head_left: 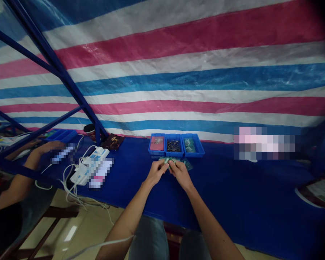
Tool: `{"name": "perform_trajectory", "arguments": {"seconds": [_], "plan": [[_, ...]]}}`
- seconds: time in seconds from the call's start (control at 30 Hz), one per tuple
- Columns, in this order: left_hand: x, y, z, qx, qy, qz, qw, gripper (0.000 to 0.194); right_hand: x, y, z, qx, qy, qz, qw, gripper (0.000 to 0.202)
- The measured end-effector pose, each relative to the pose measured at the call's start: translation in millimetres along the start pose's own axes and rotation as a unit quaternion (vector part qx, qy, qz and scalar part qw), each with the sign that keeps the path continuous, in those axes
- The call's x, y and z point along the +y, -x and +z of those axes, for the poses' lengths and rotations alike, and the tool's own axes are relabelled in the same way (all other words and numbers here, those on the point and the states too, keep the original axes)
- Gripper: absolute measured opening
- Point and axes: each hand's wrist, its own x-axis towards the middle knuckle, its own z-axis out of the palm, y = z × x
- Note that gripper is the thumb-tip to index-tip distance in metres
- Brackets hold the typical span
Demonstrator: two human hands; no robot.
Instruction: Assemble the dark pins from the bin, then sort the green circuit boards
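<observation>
My left hand and my right hand meet over the blue table, thumbs and fingers pinched together. Between their fingertips is a small pale-green piece, too small to make out fully. Greenish see-through plastic lies beside my right hand, partly covered by it. Just beyond my hands stand three joined blue bins. The left bin holds a pink-red card or packet. Dark, thin metal pieces like screws or nails fill the middle one. In the right bin lie greenish plastic pieces.
To the left, a white power strip trails white cables, with a blurred-out item beside it. A brown packet and a dark cup stand behind. Another person's arm reaches in beyond the blue metal frame. A round container sits far right.
</observation>
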Motion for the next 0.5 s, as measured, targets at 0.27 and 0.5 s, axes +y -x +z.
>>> {"name": "perform_trajectory", "arguments": {"seconds": [0.27, 0.5], "plan": [[-1.2, -2.5, -0.7, 0.028, -0.012, 0.016, 0.999, 0.048, -3.3, 0.8, 1.9, -0.031, -0.049, 0.024, 0.998, 0.049], [-0.1, 0.0, -0.9, 0.025, 0.029, -0.015, 0.999, 0.048, 1.5, -0.3, 0.2, -0.013, -0.003, -0.011, 1.000, 0.046]]}}
